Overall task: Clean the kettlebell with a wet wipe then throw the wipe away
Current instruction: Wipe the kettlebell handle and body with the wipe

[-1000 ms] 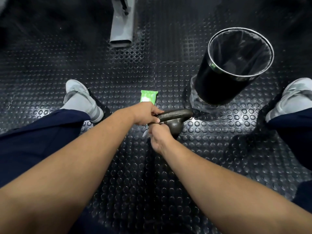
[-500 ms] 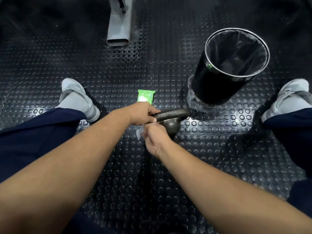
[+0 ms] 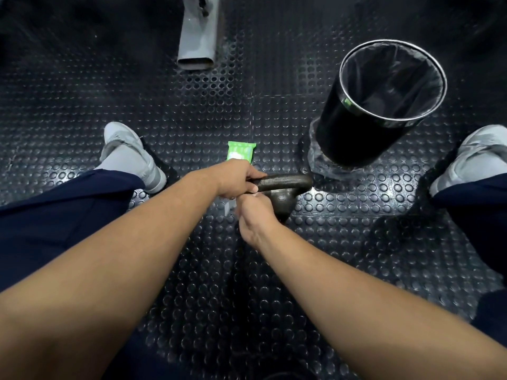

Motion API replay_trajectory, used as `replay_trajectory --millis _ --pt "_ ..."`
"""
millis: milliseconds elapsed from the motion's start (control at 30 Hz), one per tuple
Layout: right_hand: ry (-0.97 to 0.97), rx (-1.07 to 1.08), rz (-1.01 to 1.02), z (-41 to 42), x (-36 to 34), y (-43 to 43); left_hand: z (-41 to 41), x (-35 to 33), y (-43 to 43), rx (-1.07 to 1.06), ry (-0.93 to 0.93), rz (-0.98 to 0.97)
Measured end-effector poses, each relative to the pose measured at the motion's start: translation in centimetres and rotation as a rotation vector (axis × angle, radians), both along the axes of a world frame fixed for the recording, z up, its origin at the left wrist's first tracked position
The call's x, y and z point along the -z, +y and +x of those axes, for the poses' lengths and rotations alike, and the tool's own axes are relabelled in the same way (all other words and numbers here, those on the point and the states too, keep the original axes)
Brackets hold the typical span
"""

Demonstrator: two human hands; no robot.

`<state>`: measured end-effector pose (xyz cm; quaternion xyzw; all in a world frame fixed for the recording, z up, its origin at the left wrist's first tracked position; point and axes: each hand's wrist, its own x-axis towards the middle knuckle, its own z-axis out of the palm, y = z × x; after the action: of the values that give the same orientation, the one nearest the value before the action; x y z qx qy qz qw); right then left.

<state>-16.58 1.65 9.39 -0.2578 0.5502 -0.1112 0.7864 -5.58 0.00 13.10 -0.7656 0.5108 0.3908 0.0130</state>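
Your left hand (image 3: 237,179) is clamped around the near-left end of the kettlebell's handle, fingers wrapped over the bar. The kettlebell (image 3: 285,194) stands on the studded rubber floor (image 3: 192,105) in the centre of the scene, between your feet, with its handle running left to right.

Your right hand (image 3: 256,215) sits just near of the left hand, almost touching it, with curled fingers set against the near-left side of the kettlebell's body. A white corner of the wet wipe (image 3: 230,208) protrudes to the left of this hand, below the left hand's knuckles. The rest of the wipe is hidden under your fingers, so you cannot tell how much of it lies against the metal.

A green wipe pack (image 3: 241,151) lies flat on the floor just beyond the left hand. The black bin (image 3: 352,133), lined with a clear bag, stands to the far right of the kettlebell, near the right end of the handle. A grey metal tube (image 3: 197,37) rests on the floor at the far edge. Your left shoe (image 3: 129,152) and right shoe (image 3: 474,157) are planted well apart, one on either side.
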Motion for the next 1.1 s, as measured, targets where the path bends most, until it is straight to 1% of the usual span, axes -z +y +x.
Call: replay_trajectory --millis 100,233,467,633,800,933,1100 --pt "0.03 0.027 -0.01 0.3 0.6 -0.9 0.0 0.0 0.0 0.016 -0.007 -0.004" --pt "0.053 -0.011 0.01 1.2 0.8 -0.6 0.0 0.0 0.0 0.002 0.004 -0.008" --pt "-0.037 0.099 0.068 0.8 1.5 0.3 0.4 -0.2 -0.1 0.009 0.028 -0.008" --pt "0.044 0.072 0.049 1.4 1.8 -1.3 0.5 0.0 -0.4 0.015 0.016 0.008" --pt "0.059 0.104 0.078 1.0 1.1 -1.5 0.8 0.1 -0.8 0.004 0.034 0.019" --pt "-0.024 0.084 0.139 0.7 1.1 -1.7 0.8 0.2 -0.8 -0.024 0.045 0.03" --pt "0.061 0.112 0.086 1.5 1.2 -1.9 0.6 -0.1 -0.9 -0.013 0.043 0.024"
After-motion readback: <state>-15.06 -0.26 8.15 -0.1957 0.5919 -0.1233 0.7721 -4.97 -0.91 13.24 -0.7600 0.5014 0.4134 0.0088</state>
